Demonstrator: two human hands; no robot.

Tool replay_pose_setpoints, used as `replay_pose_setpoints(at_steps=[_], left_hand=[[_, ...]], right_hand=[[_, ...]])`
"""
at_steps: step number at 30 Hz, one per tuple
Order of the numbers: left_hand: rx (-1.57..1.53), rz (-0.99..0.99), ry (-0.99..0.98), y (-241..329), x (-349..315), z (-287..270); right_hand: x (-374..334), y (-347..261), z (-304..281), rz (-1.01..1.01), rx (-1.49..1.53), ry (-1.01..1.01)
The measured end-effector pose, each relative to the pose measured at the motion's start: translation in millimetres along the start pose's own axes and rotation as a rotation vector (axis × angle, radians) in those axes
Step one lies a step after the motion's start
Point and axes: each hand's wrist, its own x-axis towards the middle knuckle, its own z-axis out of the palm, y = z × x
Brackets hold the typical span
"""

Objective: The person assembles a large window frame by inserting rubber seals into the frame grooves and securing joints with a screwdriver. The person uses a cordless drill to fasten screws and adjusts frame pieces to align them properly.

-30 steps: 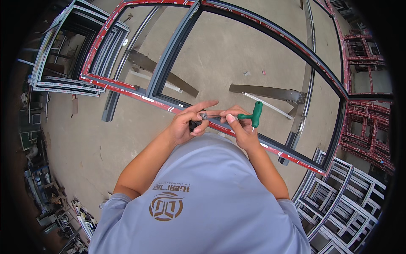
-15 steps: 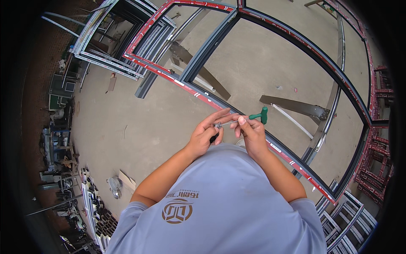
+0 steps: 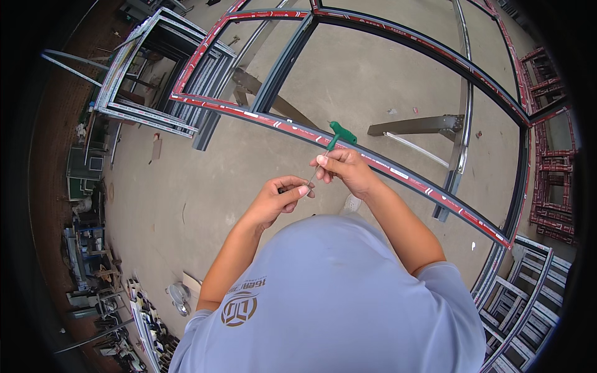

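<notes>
A T-handle hex key with a green handle is held in front of my body, its thin metal shaft slanting down to the left. My right hand pinches the shaft just below the handle between thumb and fingers. Lower and to the left, my left hand is closed, thumb and fingertips around the shaft's lower end. A bit of something black shows in the left hand, mostly covered by the fingers; its kind is hidden. Just beyond both hands runs the near bar of a large window frame with red protective film.
Grey metal supports stand beneath the frame. Stacked frames are at far left, and white-and-dark frames at near right. Red-wrapped frames stand on the right. Profile offcuts and a round metallic object lie at lower left.
The hex key has swung from nearly level to steep, its handle now pointing away from me. My left hand has moved lower and left; the right has shifted left. The whole view has shifted slightly.
</notes>
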Motion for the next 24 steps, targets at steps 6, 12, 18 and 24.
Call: replay_pose_setpoints(at_steps=[6, 12, 18, 24], left_hand=[[-0.102, -0.039, -0.033, -35, -60, 10], [-0.217, -0.065, -0.088, -85, -102, 21], [-0.124, 0.021, -0.151, -105, -131, 46], [0.013, 0.048, -0.252, -94, -146, 67]], right_hand=[[-33, 33, 50, 0.054, -0.040, 0.014], [-86, 64, 87, 0.104, -0.021, 0.136], [-147, 77, 102, 0.018, -0.089, 0.264], [-187, 70, 110, -0.067, -0.085, 0.391]])
